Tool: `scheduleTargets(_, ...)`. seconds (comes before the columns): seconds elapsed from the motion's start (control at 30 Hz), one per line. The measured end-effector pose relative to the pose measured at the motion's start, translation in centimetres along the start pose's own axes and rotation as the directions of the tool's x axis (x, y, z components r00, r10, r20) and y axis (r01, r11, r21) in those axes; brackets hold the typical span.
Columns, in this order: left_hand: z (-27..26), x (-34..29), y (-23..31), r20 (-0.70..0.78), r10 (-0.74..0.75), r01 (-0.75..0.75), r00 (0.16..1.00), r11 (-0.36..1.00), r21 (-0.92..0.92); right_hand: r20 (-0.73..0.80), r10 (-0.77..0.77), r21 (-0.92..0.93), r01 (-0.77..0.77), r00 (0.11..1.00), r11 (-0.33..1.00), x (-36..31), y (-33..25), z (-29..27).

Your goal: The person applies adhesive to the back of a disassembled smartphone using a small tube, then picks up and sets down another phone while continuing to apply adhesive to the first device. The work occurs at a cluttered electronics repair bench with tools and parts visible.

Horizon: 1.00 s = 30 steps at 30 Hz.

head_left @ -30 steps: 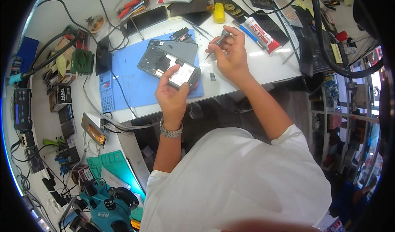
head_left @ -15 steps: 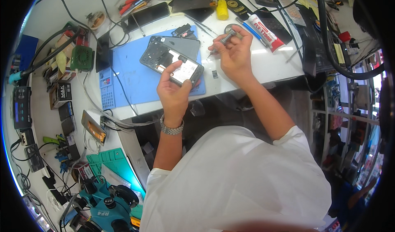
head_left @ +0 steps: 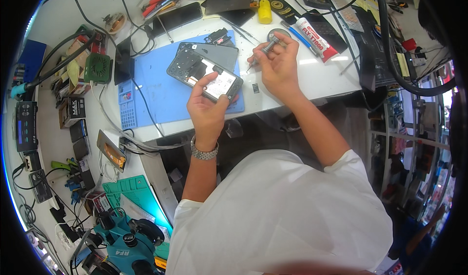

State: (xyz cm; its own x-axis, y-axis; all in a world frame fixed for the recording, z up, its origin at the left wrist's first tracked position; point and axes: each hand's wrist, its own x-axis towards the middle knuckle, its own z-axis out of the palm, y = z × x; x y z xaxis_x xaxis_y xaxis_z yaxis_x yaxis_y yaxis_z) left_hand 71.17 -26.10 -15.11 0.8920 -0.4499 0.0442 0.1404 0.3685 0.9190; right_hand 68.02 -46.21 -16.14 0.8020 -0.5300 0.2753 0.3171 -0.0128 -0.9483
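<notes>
My left hand (head_left: 208, 110) grips an opened smartphone (head_left: 189, 67) by its lower end, thumb and fingers on its edges. The phone is tilted above the blue work mat (head_left: 161, 99), its battery and inner parts exposed. Behind it a grey back cover (head_left: 226, 54) lies on the mat, with a small black phone part (head_left: 219, 37) beyond. In my right hand (head_left: 279, 63) is a slim screwdriver (head_left: 265, 50), pinched between thumb and fingers, its thin tip pointing down to the left, apart from the phone. A small dark piece (head_left: 256, 88) lies on the white table below the tip.
A glue tube (head_left: 316, 38) and a blue pen-like tool (head_left: 300, 36) lie to the right. Tweezers (head_left: 239, 30), a yellow bottle (head_left: 264, 12) and dark phone screens (head_left: 176, 19) sit at the back. At lower left stands a teal microscope (head_left: 127, 250); cables cross the left side.
Almost nothing differs. The whole view has shifted very slightly, and both hands keep their hold on the phone and the screwdriver.
</notes>
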Motion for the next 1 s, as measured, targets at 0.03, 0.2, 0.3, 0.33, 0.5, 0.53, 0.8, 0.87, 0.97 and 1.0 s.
scheduleTargets(0.03, 0.0, 0.0, 0.0, 0.001, 0.002, -0.002, 1.0, 1.0, 0.0, 0.004, 0.019, 0.059, -0.02, 1.0, 0.998, -0.1, -0.1, 0.0)
scheduleTargets(0.2, 0.2, 0.1, 0.1, -0.009, -0.006, 0.006, 1.0, 1.0, -0.003, 0.032, 0.144, 0.261, -0.147, 0.989, 0.954, -1.0, -0.5, 0.5)
scheduleTargets(0.3, 0.2, 0.1, 0.1, -0.008, -0.004, 0.004, 1.0, 1.0, 0.007, 0.023, 0.202, 0.306, -0.2, 0.979, 0.931, -1.2, -0.3, 0.6)
scheduleTargets(0.33, 0.2, 0.1, 0.2, -0.008, -0.006, 0.006, 1.0, 1.0, 0.006, 0.027, 0.208, 0.313, -0.206, 0.978, 0.927, -1.2, -0.1, 0.6)
scheduleTargets(0.5, 0.1, 0.1, 0.1, -0.008, -0.011, 0.011, 1.0, 1.0, 0.008, 0.036, 0.215, 0.33, -0.215, 0.976, 0.919, -1.2, 0.4, 0.6)
scheduleTargets(0.53, 0.1, 0.1, 0.1, -0.006, -0.006, 0.006, 1.0, 1.0, 0.007, 0.034, 0.223, 0.325, -0.222, 0.974, 0.919, -1.2, 0.5, 0.5)
scheduleTargets(0.8, 0.1, 0.1, 0.2, -0.004, -0.008, 0.008, 1.0, 1.0, 0.006, 0.014, 0.198, 0.273, -0.194, 0.98, 0.942, -1.2, 0.2, 0.7)
scheduleTargets(0.87, 0.1, 0.1, 0.2, -0.005, -0.004, 0.004, 1.0, 1.0, 0.013, 0.011, 0.18, 0.262, -0.176, 0.984, 0.949, -1.3, 0.1, 0.7)
scheduleTargets(0.97, 0.3, 0.1, 0.2, -0.019, -0.013, 0.013, 1.0, 1.0, 0.003, 0.018, 0.104, 0.221, -0.106, 0.994, 0.97, -1.6, 0.0, 0.8)
scheduleTargets(1.0, 0.3, 0.1, 0.3, -0.022, -0.014, 0.014, 1.0, 1.0, -0.006, 0.029, 0.044, 0.185, -0.048, 0.999, 0.982, -1.8, 0.0, 0.9)
